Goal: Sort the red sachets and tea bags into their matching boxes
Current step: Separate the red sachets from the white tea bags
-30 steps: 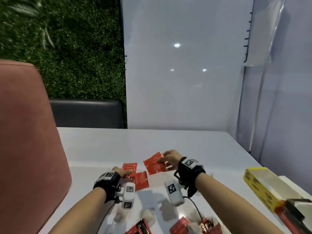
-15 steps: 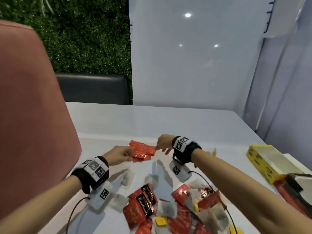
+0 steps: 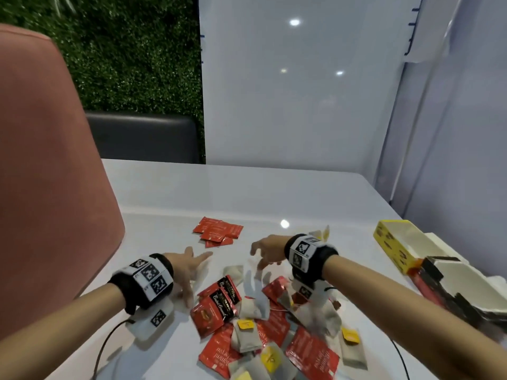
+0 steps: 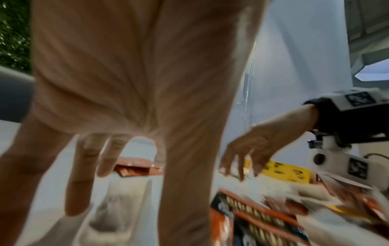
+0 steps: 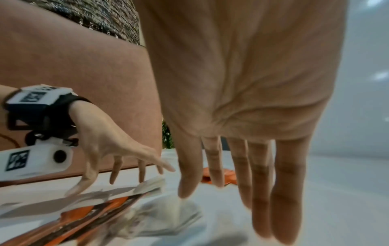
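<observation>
A small stack of red sachets (image 3: 218, 235) lies apart on the white table (image 3: 274, 193), beyond both hands. Nearer me spreads a mixed heap of red sachets (image 3: 216, 303) and pale tea bags (image 3: 247, 337) with yellow tags. My left hand (image 3: 189, 272) hovers over the heap's left edge with its fingers spread and holds nothing. My right hand (image 3: 264, 252) hangs above the heap's far side, fingers loose and pointing down, also empty. A yellow open box (image 3: 395, 244) and a red-and-black open box (image 3: 450, 286) stand at the right.
A pink chair back (image 3: 49, 174) rises close on the left. A dark seat (image 3: 142, 138) and green hedge wall (image 3: 123, 50) stand behind the table. White panels close the back and right. A cable (image 3: 107, 341) trails from my left wrist.
Both hands let go of the red sachets, which now lie stacked on the table. The hands drew back toward me, over the mixed heap. The head view tilted down.
</observation>
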Motion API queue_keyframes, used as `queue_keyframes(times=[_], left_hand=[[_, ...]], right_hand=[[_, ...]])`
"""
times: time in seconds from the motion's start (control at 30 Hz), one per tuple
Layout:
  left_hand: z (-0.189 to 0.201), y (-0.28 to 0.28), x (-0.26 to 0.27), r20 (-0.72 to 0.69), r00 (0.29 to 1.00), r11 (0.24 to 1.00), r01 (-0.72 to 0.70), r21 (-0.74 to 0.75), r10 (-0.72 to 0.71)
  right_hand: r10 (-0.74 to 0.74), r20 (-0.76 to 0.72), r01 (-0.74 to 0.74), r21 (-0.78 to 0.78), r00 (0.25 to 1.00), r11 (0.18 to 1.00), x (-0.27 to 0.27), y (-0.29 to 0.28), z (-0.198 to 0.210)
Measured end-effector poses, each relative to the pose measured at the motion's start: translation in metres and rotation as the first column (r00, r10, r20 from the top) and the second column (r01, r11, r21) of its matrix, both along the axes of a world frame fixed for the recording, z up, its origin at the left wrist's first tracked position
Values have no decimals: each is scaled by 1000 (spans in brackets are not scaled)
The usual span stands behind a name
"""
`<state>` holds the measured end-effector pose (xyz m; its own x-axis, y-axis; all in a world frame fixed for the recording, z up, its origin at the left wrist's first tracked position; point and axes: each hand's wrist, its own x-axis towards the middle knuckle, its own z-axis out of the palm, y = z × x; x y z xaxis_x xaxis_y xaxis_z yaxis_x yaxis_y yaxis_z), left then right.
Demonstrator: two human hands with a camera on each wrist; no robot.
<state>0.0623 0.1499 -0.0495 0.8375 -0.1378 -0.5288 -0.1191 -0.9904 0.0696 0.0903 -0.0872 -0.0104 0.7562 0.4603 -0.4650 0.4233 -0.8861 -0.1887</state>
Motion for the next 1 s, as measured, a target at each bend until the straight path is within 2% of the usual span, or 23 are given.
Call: queue_keyframes(times=[0.1, 0.2, 0.3, 0.47, 0.57, 0.63, 0.7, 0.77, 0.83, 0.93, 1.0], left_hand=[[-18, -7, -5, 101, 992, 991, 68, 116, -80], [-24, -2, -1, 171, 983, 997, 68, 27, -72], [-20, 6, 1, 189, 976, 992, 117, -47, -107], [-4, 21, 1, 141, 989, 981, 67, -180, -42], [19, 33, 2, 192, 981, 962, 54, -267, -2], [40, 31, 2, 226, 973, 927, 41, -373, 48], [59, 19, 9, 255, 961, 851, 43, -524, 109], [74, -7, 21, 295, 945, 756, 86, -649, 145], [80, -45, 38, 305, 938, 695, 108, -711, 166], [71, -112, 70, 159, 974, 678, 6, -735, 164], [58, -153, 95, 101, 986, 717, -27, -697, 135]], right_hand=[[102, 9, -102, -26, 995, 994, -7, 37, -11], [172, 49, -166, -100, 984, 981, -10, 62, -22], [169, 80, -170, -2, 982, 985, -13, 63, -25], [59, 53, -62, 59, 997, 996, -13, 26, -12], [-72, 33, 64, 201, 997, 977, 2, -1, 0], [-148, 13, 133, 375, 989, 918, 9, -23, 18], [-233, 5, 196, 525, 972, 828, 14, -48, 38], [-323, -9, 260, 615, 946, 745, 19, -77, 54], [-414, -55, 335, 689, 908, 643, 23, -106, 61], [-546, -172, 455, 775, 820, 439, 24, -141, 54], [-597, -232, 522, 766, 768, 375, 24, -156, 42]])
